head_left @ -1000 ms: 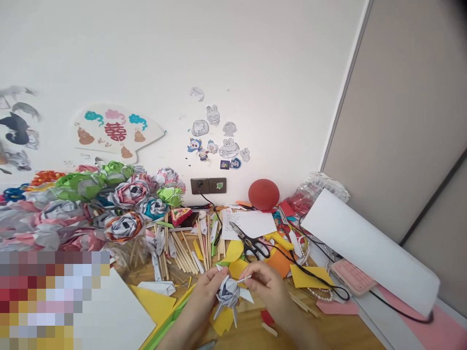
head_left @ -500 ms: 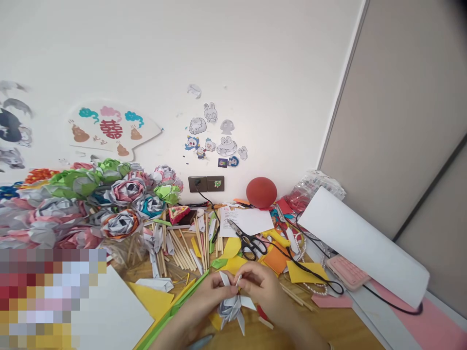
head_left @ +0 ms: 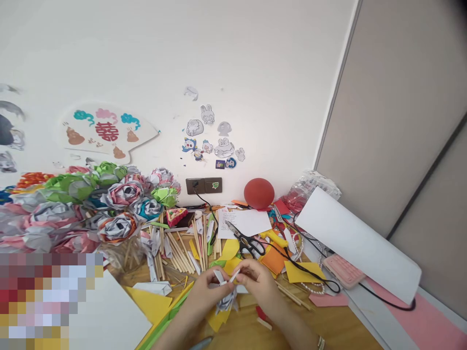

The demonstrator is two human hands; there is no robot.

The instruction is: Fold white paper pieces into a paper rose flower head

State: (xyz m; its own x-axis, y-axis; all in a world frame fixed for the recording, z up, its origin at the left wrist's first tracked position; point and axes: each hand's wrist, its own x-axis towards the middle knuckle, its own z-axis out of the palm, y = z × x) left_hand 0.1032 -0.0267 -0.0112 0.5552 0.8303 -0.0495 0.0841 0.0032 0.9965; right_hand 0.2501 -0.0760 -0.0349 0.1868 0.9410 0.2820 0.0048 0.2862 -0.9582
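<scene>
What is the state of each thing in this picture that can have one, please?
Left grip, closed on paper flower
Right grip, pinching a flower tip
Paper flower, held, partly hidden
Scissors, blades look closed
Plug, in the socket
Written sheet, partly under scissors
Wooden sticks, lying loose
Red balloon, looks inflated

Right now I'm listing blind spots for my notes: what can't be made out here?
Head view: part of the folded paper flower, hidden by the left hand and right hand.
Head view: writing on the sheet by the black scissors, too small to read.
Head view: the bluish item, cut off by the bottom edge.
</scene>
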